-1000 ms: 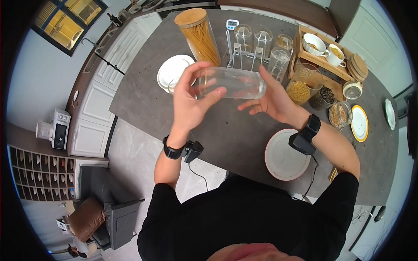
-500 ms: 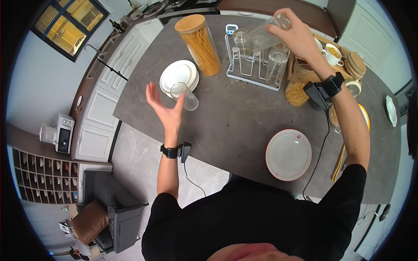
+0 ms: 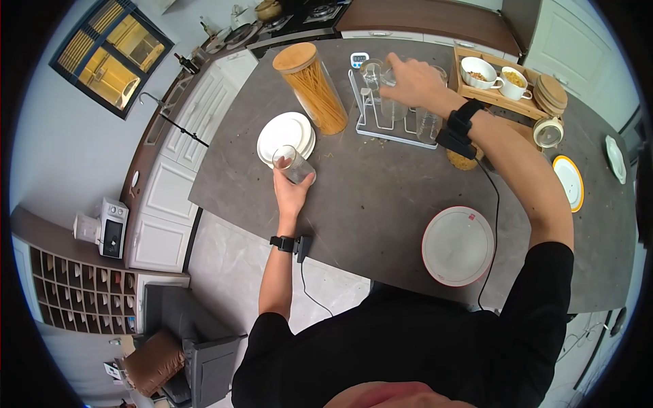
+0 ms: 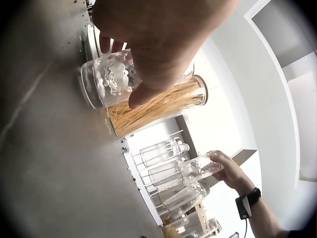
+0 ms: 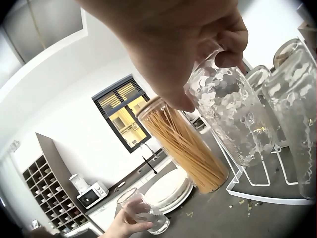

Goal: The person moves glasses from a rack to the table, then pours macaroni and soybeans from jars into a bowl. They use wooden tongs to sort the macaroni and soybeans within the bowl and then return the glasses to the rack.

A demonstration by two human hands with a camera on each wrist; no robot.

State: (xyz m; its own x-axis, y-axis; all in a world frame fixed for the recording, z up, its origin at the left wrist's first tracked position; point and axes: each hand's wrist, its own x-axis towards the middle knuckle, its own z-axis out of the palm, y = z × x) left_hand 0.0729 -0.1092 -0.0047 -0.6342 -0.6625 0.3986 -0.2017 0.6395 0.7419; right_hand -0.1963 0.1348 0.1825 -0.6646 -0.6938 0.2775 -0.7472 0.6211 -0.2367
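Note:
My left hand [image 3: 290,196] holds a clear drinking glass [image 4: 111,77] that stands on the table beside a stack of white plates [image 3: 282,134]. Its thumb and fingers lie on opposite sides of the glass. My right hand [image 3: 420,87] grips a second, bumpy-textured drinking glass [image 5: 233,114] by its upturned base. That glass is upside down over a prong of the white wire glass rack [image 3: 401,141], its mouth down near the rack's tray. Other upturned glasses [image 5: 296,106] stand in the rack beside it.
A tall jar of spaghetti [image 3: 314,92] with a wooden lid stands left of the rack. At the right are a wooden shelf [image 3: 503,98] with white cups and a yellow-rimmed plate [image 3: 568,183]. A red-rimmed plate [image 3: 458,246] lies near the front edge.
The glass held between both hands passed to the right hand, which carried it to the rack and lowered it there. My left hand let go, moved left and took hold of the other glass.

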